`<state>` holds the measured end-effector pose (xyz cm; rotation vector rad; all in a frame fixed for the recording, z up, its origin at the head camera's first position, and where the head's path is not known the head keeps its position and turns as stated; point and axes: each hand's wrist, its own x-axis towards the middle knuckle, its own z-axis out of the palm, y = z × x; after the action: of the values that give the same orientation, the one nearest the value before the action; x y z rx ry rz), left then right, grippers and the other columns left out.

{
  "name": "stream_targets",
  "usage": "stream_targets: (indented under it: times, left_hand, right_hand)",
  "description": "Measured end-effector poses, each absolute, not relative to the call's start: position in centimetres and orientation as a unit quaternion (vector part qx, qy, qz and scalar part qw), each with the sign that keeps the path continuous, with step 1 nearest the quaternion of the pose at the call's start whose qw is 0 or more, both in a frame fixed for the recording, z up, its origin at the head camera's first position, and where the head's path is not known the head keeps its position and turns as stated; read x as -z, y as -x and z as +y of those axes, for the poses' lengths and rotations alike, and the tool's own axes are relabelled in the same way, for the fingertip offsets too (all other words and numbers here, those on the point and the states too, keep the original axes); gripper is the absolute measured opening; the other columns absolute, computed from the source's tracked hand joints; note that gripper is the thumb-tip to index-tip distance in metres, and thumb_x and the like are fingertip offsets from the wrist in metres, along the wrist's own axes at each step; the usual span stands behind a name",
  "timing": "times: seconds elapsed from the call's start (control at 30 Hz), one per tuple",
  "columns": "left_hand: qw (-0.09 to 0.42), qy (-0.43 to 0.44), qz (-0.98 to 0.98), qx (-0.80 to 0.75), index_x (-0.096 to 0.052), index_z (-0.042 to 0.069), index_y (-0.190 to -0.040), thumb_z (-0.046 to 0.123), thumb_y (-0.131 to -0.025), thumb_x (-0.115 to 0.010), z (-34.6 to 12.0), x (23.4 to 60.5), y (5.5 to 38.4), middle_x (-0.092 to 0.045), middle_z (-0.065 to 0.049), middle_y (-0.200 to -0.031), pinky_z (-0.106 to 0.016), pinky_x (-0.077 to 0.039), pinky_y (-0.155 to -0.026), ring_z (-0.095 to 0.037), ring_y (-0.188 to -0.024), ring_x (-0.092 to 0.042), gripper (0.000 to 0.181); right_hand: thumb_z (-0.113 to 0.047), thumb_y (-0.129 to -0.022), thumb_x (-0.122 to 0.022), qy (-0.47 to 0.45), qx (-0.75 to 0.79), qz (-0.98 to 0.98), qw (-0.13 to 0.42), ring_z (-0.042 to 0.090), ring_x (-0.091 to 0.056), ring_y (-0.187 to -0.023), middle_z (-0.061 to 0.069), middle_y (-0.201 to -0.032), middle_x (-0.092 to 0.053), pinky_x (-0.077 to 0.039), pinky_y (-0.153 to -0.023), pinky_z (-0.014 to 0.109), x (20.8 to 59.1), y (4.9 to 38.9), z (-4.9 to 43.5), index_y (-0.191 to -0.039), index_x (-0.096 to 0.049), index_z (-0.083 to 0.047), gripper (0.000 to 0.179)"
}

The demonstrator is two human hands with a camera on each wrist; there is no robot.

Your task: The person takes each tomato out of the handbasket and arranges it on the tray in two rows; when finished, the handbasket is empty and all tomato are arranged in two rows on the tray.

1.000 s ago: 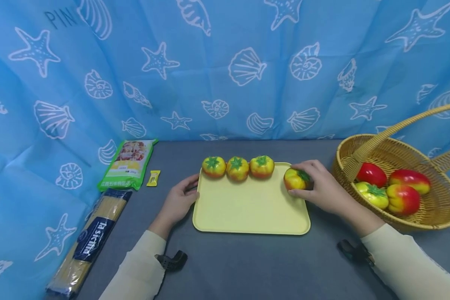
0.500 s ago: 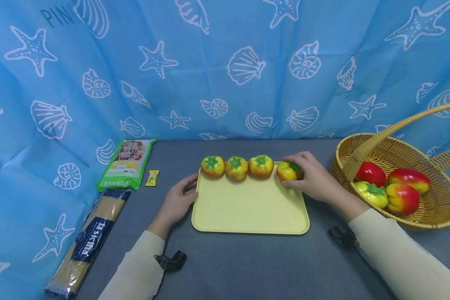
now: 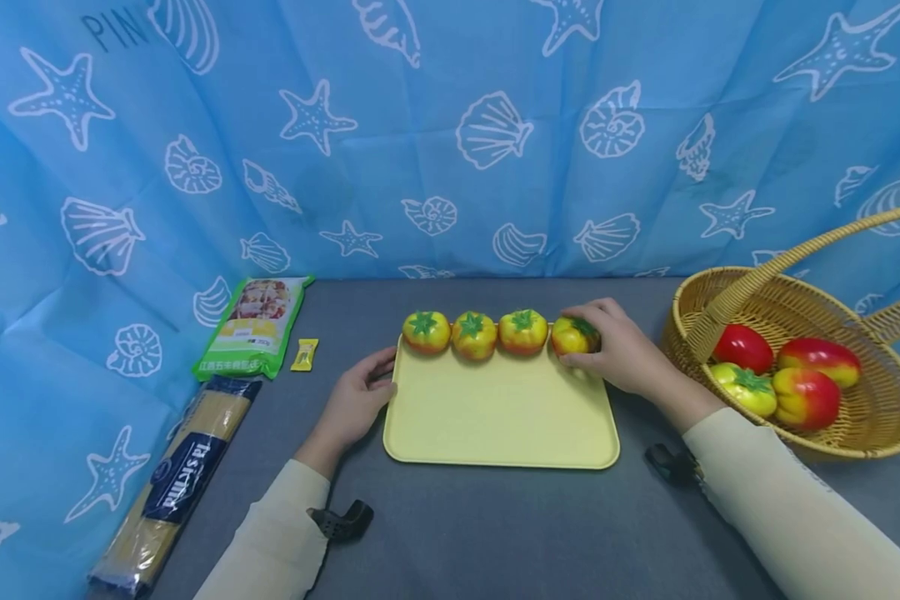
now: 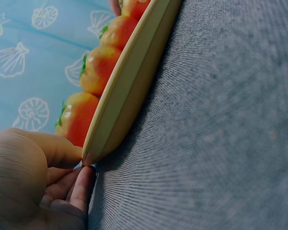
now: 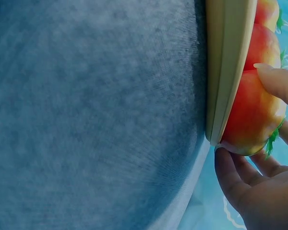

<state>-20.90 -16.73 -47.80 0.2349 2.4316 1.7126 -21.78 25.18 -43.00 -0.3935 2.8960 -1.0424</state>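
Note:
A pale yellow rectangular tray [image 3: 502, 421] lies on the grey tabletop, three red-and-yellow toy tomatoes with green star-shaped tops lined along its far edge: the left one [image 3: 426, 335], the middle one [image 3: 474, 338] and another [image 3: 523, 335]. At the right end of this row my right hand [image 3: 621, 352] holds a fourth tomato [image 3: 567, 337] between thumb and fingers, over the tray's far right corner. In the right wrist view, fingertips meet this tomato [image 5: 252, 112] right by the tray rim. My left hand [image 3: 351, 407] pinches the tray's left edge, thumb on the rim [image 4: 101, 129], fingers beneath.
To the right stands a wicker basket [image 3: 877, 433] with a tall handle, several toy fruits inside. On the left lie a green food packet [image 3: 258, 329], a small yellow wrapped sweet [image 3: 304, 355] and a pack of spaghetti [image 3: 180, 479]. A blue shell-print curtain [image 3: 435, 142] hangs behind.
My right hand has carried its tomato left and slightly back, up to the end of the row. My left hand has stayed at the tray's edge.

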Motion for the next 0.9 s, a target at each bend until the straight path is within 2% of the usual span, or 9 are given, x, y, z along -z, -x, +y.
stream_targets:
  times: [0.5,0.67,0.9]
  left_hand:
    - [0.079,-0.07,0.817,-0.567,-0.049,0.003,-0.163,0.002,-0.107,-0.063,-16.6,47.6,20.7,-0.057,-0.021,-0.154,-0.048,-0.054,-0.109,-0.037,-0.134,-0.062,0.058]
    - [0.083,-0.067,0.818,-0.566,-0.049,0.006,-0.163,0.004,-0.107,-0.064,-16.5,47.6,20.7,-0.057,-0.018,-0.155,-0.047,-0.054,-0.109,-0.035,-0.135,-0.062,0.058]
    - [0.078,-0.07,0.82,-0.563,-0.049,0.004,-0.163,0.003,-0.107,-0.064,-16.5,47.5,20.7,-0.056,-0.021,-0.155,-0.049,-0.055,-0.108,-0.038,-0.135,-0.062,0.058]
  right_hand:
    - [-0.026,-0.096,-0.088,0.128,0.352,0.927,0.012,0.045,-0.047,-0.132,0.027,-0.146,-0.045,-0.043,-0.111,0.067,43.0,21.5,25.2,-0.156,-0.055,-0.002,0.073]
    - [-0.027,-0.097,-0.087,0.137,0.375,0.917,-0.009,0.045,-0.049,-0.132,0.027,-0.146,-0.046,-0.045,-0.109,0.068,42.4,20.8,25.2,-0.155,-0.054,-0.001,0.072]
    - [-0.024,-0.1,-0.083,0.148,0.415,0.897,-0.041,0.042,-0.053,-0.128,0.025,-0.145,-0.049,-0.052,-0.102,0.067,40.8,19.3,24.9,-0.153,-0.056,0.0,0.064]
